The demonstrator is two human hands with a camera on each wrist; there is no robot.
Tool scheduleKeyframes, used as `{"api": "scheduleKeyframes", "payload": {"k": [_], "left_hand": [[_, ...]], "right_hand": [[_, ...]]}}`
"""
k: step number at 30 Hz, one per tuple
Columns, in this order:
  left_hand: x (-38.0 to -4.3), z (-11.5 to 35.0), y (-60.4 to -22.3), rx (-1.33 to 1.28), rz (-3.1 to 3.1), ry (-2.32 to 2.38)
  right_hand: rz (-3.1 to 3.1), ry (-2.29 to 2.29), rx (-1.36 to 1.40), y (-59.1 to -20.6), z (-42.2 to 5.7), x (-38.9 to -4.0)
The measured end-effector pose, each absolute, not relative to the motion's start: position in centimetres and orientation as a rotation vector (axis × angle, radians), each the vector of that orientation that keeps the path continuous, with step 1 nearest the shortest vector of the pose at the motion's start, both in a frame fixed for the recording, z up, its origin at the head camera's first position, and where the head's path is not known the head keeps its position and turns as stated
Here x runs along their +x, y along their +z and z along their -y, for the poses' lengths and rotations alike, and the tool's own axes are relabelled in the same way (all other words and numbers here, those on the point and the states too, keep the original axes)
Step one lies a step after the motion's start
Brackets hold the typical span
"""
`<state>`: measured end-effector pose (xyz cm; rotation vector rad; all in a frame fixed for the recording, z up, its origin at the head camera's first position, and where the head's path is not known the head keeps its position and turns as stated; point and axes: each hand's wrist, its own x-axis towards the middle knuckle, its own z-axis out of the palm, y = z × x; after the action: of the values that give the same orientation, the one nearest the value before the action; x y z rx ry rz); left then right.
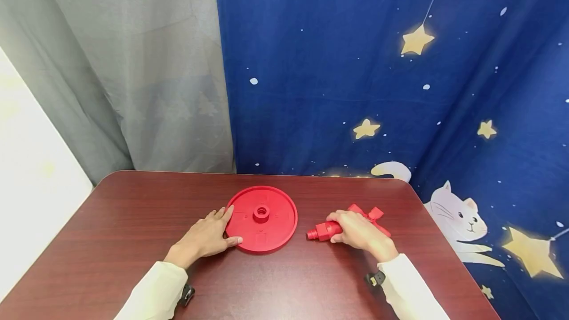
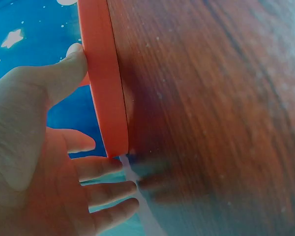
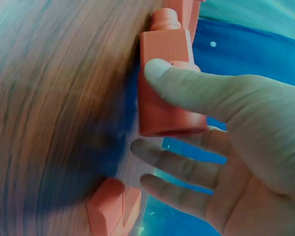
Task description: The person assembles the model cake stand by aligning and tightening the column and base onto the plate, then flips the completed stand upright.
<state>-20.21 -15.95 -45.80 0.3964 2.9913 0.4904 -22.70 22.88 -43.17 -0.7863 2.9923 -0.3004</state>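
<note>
A red round plate point(image 1: 277, 211) with a raised rim and a threaded socket at its centre lies flat on the table. My left hand point(image 1: 206, 236) rests at its left side, fingers spread and fairly straight, the thumb on the rim point(image 2: 101, 64). To the right, my right hand point(image 1: 357, 231) grips a red cylindrical piece point(image 3: 169, 108) between thumb and fingers. This piece has a square collar and a narrow threaded end point(image 1: 312, 234) pointing left, towards the plate. Just beyond the hand is a red pronged part point(image 1: 375, 213), partly hidden by it.
The dark red-brown wooden table point(image 1: 275, 290) has rounded far corners. Behind it hang a grey curtain point(image 1: 169, 88) and a blue curtain point(image 1: 320, 63) with stars and a cat. Each wrist carries a small black device.
</note>
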Motion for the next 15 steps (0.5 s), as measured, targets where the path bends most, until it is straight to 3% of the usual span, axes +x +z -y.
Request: {"api": "scheduleKeyframes", "payload": {"k": [15], "left_hand": [[-20.2,15.7,-45.4,0.341,-2.923,0.512]], "right_hand": [[-3.104,-0.948,-0.733,-42.2,-18.1,-24.4]]}}
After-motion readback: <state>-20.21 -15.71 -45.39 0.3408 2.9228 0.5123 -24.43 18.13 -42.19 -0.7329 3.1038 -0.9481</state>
